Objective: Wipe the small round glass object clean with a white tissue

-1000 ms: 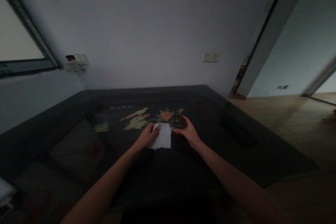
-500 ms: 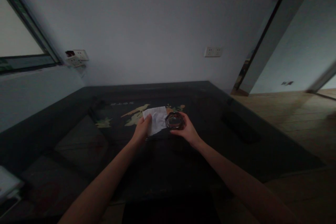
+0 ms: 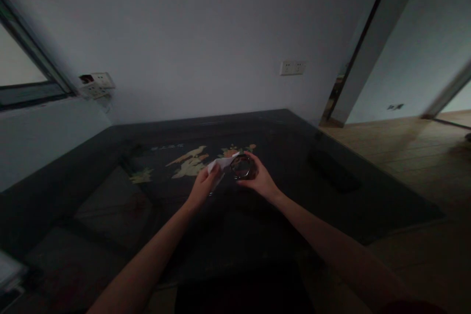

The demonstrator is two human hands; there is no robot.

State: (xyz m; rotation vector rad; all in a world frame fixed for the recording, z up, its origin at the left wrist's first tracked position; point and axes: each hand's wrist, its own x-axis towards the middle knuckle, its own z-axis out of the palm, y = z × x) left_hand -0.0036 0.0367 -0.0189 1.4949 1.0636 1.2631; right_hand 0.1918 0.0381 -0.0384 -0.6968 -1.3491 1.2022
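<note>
My left hand (image 3: 202,185) pinches a crumpled white tissue (image 3: 225,161) between thumb and fingers. The far end of that tissue reaches the rim of a small dark octagonal glass dish, which looks like an ashtray (image 3: 243,168). Fingers and thumb of my right hand (image 3: 263,179) wrap the dish from its right side. It is tilted, so its opening faces me. Both hands are over the dark table (image 3: 235,230), near its inlaid bird picture (image 3: 191,159). Dim light hides the finer finger contacts.
A long dark object (image 3: 334,171) lies on the table at the right. At the lower left edge is a white item (image 3: 10,272), partly cut off. Wall sockets (image 3: 292,67) sit above the table's back edge. Wooden floor (image 3: 390,142) extends on the right.
The tissue, spread flat before, is now bunched and turned towards the dish's rim. The dish has tilted in my right hand. The whole view has shifted slightly.
</note>
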